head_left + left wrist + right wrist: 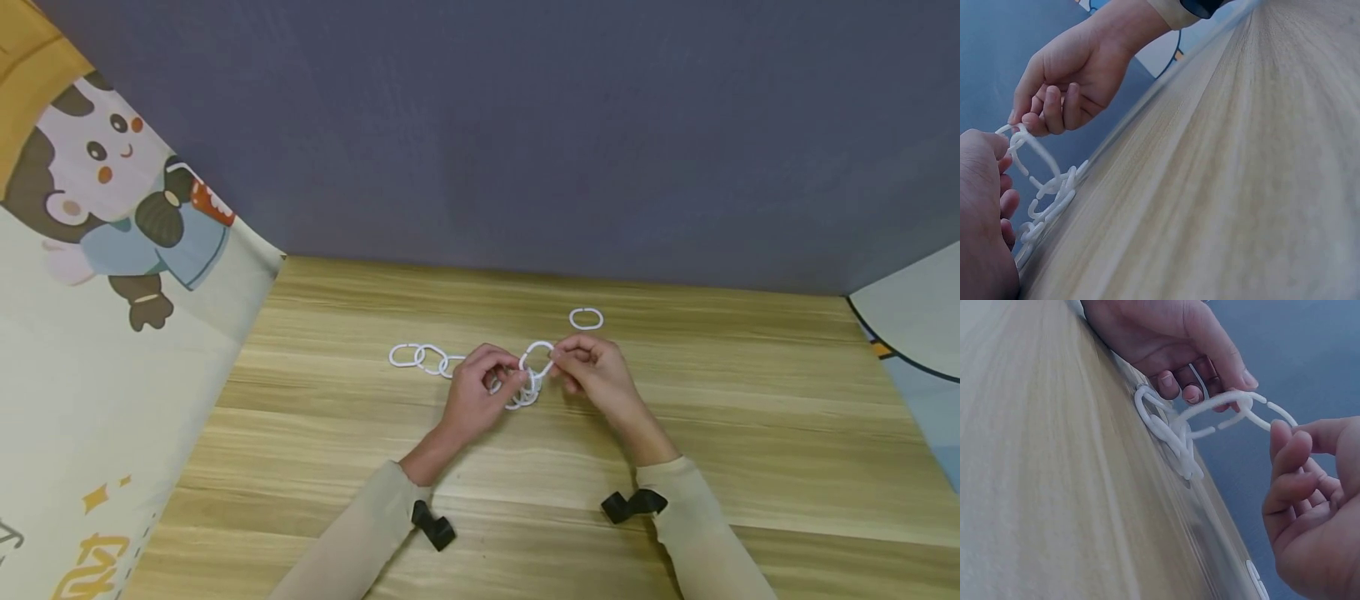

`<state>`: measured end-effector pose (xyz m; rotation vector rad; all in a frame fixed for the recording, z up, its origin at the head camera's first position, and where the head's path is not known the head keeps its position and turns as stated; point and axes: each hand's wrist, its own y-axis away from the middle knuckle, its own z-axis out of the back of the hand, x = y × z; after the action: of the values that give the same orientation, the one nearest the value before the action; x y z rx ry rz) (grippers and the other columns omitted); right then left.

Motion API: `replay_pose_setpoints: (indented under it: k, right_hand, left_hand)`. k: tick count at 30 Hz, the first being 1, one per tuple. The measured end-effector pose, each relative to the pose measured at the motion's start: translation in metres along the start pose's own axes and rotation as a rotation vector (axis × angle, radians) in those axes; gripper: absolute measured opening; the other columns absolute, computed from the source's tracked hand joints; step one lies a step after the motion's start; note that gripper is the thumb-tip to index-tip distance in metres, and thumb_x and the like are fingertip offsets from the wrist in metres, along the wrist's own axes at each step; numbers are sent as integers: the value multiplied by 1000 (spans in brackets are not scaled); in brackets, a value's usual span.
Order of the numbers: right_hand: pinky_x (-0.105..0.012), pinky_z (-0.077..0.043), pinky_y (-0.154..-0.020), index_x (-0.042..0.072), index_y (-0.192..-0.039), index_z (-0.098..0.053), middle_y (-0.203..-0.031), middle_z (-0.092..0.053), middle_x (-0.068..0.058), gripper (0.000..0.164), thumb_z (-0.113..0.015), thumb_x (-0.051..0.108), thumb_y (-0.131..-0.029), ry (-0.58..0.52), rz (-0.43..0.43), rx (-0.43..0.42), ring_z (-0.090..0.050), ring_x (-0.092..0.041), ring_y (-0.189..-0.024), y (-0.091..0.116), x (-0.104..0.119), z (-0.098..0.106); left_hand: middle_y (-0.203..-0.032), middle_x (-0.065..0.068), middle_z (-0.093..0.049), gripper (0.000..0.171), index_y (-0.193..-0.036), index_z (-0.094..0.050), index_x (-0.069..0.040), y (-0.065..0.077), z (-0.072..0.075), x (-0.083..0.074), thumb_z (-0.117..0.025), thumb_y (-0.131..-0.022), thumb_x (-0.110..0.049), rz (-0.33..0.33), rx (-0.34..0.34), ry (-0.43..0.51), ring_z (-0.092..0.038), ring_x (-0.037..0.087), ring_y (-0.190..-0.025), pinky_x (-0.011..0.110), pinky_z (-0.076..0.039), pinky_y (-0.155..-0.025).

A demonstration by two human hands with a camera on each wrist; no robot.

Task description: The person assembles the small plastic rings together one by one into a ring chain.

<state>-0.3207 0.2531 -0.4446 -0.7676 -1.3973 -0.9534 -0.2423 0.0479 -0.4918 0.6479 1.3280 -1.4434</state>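
Observation:
My left hand [480,387] pinches a white plastic chain link between thumb and index finger, close to where it hooks through the end link [1259,422]. My right hand [600,377] pinches the far side of that end link by thumb and fingertips. The end link has a small gap in its side. Below the hands, more joined links [1175,447] lie bunched on the table. The chain [390,357] runs out to the left in a row, partly hidden behind my left hand.
A single loose oval link [587,328] lies beyond my right hand. All this is on a wood-grain table [750,433] with a dark wall [525,150] along its far edge. A cartoon-printed panel [202,350] borders the left side.

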Motion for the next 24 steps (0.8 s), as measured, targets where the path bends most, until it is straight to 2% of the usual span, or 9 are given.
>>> replay_pose_setpoints:
  k: [9, 16, 18, 24]
  right_hand:
    - [-19, -39, -46, -11, -108, -64, -85, -80, -9, 10, -61, -1, -110, -36, 40, 87, -52, -6, -52, 0, -4, 1]
    - [-20, -34, -48, -16, -109, -68, -87, -79, -12, 18, -69, 2, -106, 71, 23, 74, -43, -5, -54, 9, -8, -5]
    - [-20, -34, -48, -15, -110, -70, -88, -79, -12, 18, -71, 2, -105, 103, 16, 69, -43, -6, -55, 11, -9, -6]
    - [-21, -38, -50, -14, -113, -71, -91, -79, -12, 21, -73, 4, -104, 105, 5, 67, -49, -8, -59, 19, -13, -11]
  left_hand:
    - [-98, 13, -73, 9, -102, -80, 2, -1, 0, -1, -84, -95, -3, 3, -35, 29, -60, 12, -78, 24, -48, -63]
    - [-96, 15, -72, 7, -100, -79, 4, 8, 6, 0, -81, -96, -1, 4, -57, 63, -58, 9, -77, 18, -46, -63]
    - [-96, 15, -71, 7, -100, -78, 4, 10, 8, 0, -81, -96, -1, 10, -59, 69, -57, 8, -77, 17, -45, -62]
    - [-97, 16, -71, 7, -100, -78, 6, 17, 14, -3, -81, -96, 0, 11, -54, 81, -56, 8, -76, 17, -44, -61]
